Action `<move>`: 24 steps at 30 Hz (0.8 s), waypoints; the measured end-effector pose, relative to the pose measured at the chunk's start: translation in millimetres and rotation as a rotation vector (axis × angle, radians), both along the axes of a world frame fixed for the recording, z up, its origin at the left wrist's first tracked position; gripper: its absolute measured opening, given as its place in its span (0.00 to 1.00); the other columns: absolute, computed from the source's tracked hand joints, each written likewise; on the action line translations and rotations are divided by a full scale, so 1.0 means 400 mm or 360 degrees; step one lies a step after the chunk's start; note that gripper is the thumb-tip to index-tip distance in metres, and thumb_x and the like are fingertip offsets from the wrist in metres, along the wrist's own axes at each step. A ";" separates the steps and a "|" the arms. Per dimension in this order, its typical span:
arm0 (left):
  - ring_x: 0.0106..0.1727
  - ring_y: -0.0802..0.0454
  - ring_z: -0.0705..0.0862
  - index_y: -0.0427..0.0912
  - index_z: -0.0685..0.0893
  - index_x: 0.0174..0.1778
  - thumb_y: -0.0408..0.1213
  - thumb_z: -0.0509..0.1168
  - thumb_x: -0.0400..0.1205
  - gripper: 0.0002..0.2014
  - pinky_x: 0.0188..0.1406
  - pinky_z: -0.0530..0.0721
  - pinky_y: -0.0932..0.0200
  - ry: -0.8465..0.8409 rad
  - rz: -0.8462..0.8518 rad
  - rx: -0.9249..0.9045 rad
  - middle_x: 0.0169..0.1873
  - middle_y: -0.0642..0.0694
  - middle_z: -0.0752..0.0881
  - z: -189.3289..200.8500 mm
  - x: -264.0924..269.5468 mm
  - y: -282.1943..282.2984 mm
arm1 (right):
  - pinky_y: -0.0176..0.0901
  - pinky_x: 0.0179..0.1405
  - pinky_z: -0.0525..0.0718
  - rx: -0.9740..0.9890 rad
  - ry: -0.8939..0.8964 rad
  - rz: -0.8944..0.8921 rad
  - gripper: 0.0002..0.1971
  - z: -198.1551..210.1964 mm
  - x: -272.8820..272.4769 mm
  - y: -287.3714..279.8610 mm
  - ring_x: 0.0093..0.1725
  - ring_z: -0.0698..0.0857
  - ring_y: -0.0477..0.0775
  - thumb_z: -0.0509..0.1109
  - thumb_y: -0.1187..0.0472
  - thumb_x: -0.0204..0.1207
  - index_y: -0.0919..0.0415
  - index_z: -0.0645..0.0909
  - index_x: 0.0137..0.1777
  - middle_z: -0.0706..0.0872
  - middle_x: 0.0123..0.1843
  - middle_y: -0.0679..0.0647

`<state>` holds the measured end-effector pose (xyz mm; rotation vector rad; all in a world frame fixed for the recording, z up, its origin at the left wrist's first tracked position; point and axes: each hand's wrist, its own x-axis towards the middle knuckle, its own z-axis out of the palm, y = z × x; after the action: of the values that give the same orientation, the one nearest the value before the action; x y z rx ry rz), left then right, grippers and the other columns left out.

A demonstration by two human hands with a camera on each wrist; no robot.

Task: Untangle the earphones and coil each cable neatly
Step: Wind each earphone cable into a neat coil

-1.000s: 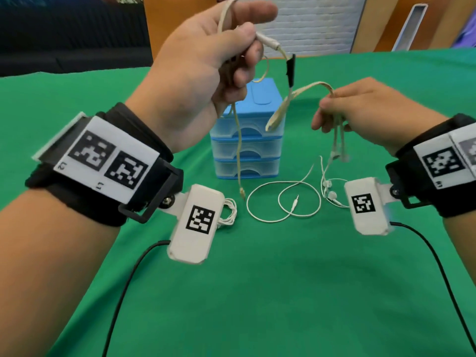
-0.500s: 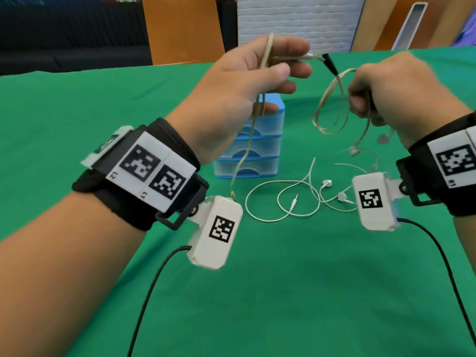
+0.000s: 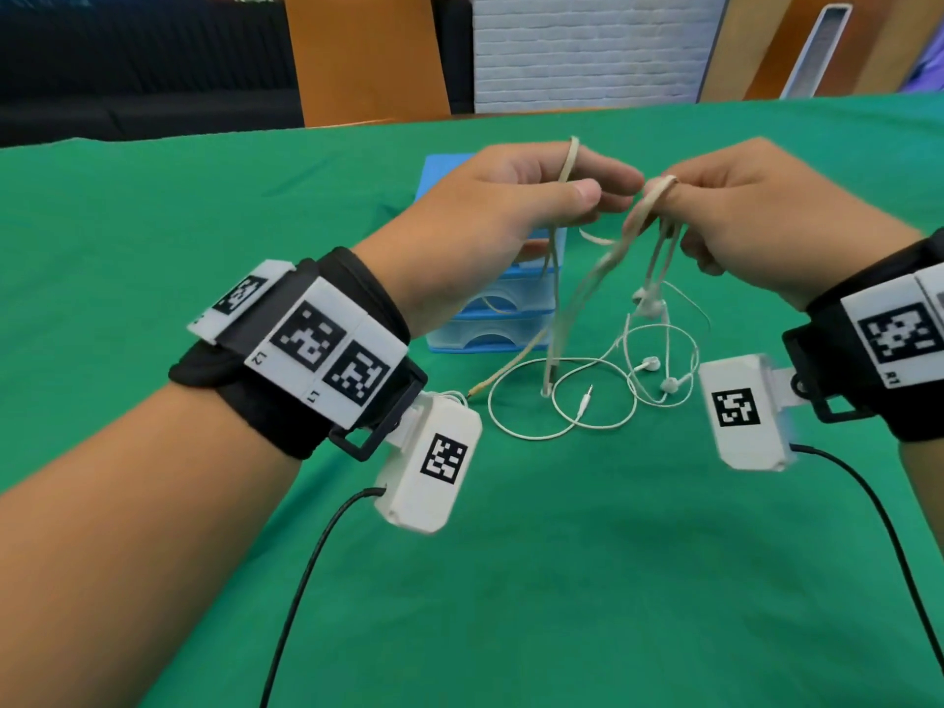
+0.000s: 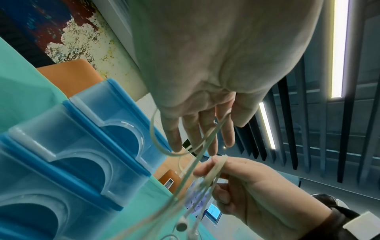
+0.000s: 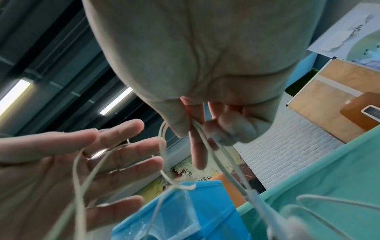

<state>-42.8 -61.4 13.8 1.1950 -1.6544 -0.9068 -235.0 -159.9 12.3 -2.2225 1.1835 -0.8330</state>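
- Two hands are hovering close together above the green table [image 3: 511, 580], sharing one beige earphone cable [image 3: 595, 278].
- The left hand [image 3: 511, 212] is keeping its fingers nearly straight and spread; the head view shows the cable running up over the forefinger beside the thumb, while the right wrist view shows strands draping loosely across the open palm [image 5: 61, 162].
- The right hand [image 3: 756, 217] is pinching a bundle of cable loops between thumb and forefinger, its other fingers curling under; the left wrist view shows the loops wrapping over the fingertip [image 4: 218, 164].
- From the head view, the beige strands are hanging down from both hands, with the lower ends reaching the table.
- The left wrist view alone is showing two earbuds [image 4: 182, 226] dangling below the right hand.
- A white earphone cable [image 3: 562, 401] is lying in loose loops on the table beneath the hands, its plug [image 3: 586, 398] inside one loop and its earbuds [image 3: 659, 373] to the right.
- A blue drawer unit [image 3: 490, 319] is standing behind the left hand; the left wrist view is showing its clear drawer fronts [image 4: 82, 146] close up.
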 end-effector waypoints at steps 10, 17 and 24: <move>0.55 0.45 0.91 0.43 0.87 0.63 0.42 0.57 0.92 0.15 0.63 0.85 0.43 -0.0379 0.0065 0.0024 0.51 0.42 0.93 0.028 0.008 0.001 | 0.66 0.52 0.90 -0.0224 -0.0058 -0.0150 0.08 -0.006 -0.011 -0.017 0.43 0.91 0.64 0.71 0.59 0.76 0.47 0.91 0.42 0.91 0.38 0.56; 0.38 0.55 0.88 0.36 0.88 0.57 0.46 0.56 0.92 0.19 0.44 0.85 0.55 -0.0953 0.0032 -0.0279 0.40 0.48 0.91 0.027 -0.002 0.009 | 0.69 0.55 0.89 -0.0298 -0.0321 -0.0091 0.12 -0.015 -0.021 -0.021 0.47 0.90 0.69 0.72 0.65 0.73 0.44 0.92 0.42 0.93 0.43 0.60; 0.36 0.51 0.81 0.42 0.89 0.46 0.55 0.56 0.87 0.23 0.43 0.80 0.50 -0.1016 -0.0021 -0.0362 0.38 0.39 0.86 0.050 -0.017 0.022 | 0.60 0.61 0.89 0.0168 -0.1007 0.0283 0.19 0.012 -0.007 0.018 0.50 0.91 0.67 0.57 0.76 0.67 0.75 0.88 0.49 0.90 0.45 0.73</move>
<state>-49.5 -52.7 33.6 1.3961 -2.1948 -0.3314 -237.7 -152.6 17.2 -1.7421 0.6947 -1.2386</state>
